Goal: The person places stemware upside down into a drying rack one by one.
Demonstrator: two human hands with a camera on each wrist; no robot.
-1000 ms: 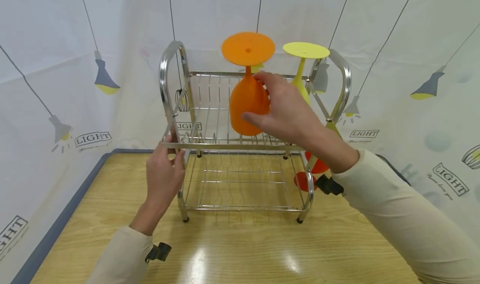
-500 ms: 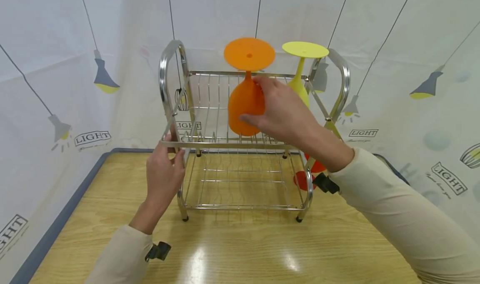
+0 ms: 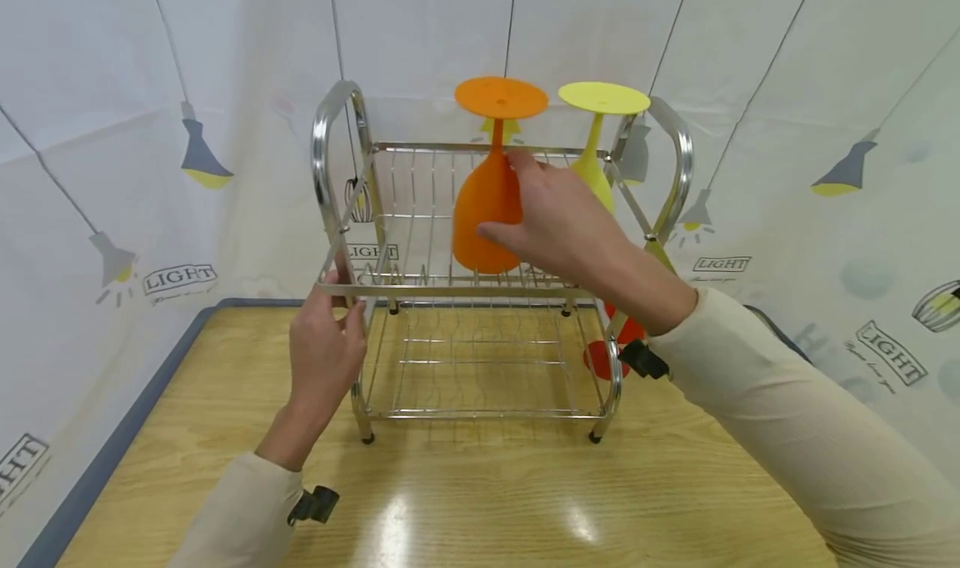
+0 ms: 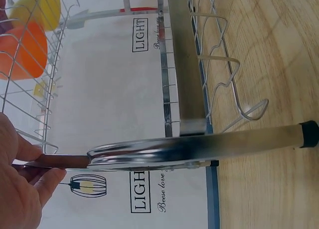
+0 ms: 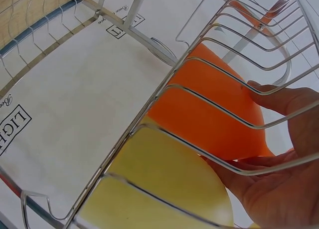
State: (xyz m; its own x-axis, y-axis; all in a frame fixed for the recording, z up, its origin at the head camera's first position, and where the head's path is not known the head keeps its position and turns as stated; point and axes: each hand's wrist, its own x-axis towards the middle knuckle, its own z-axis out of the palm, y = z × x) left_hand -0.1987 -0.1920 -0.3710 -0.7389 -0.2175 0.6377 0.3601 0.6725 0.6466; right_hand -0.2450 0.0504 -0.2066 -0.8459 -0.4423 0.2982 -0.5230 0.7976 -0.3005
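An orange goblet (image 3: 480, 218) stands upside down in the upper tier of a chrome dish rack (image 3: 465, 291), its round foot on top. My right hand (image 3: 570, 218) holds its bowl from the right, thumb in front and fingers near the stem. In the right wrist view, the goblet's bowl (image 5: 209, 109) shows behind the rack wires. To its right is an upside-down yellow goblet (image 3: 596, 168), partly hidden by my right hand. My left hand (image 3: 326, 343) grips the rack's left side post; in the left wrist view, the thumb and fingers (image 4: 50, 184) pinch it.
Red pieces, a disc (image 3: 600, 359) and a rounded part, show behind the rack's right leg, partly hidden by my right arm. The rack's lower tier (image 3: 480, 415) is close above the wooden table (image 3: 480, 501). A printed white curtain (image 3: 225, 42) surrounds the table.
The orange goblet has tipped slightly, so its foot now looks flatter and more level. My right hand has shifted a little with it. The left hand keeps its grip on the rack.
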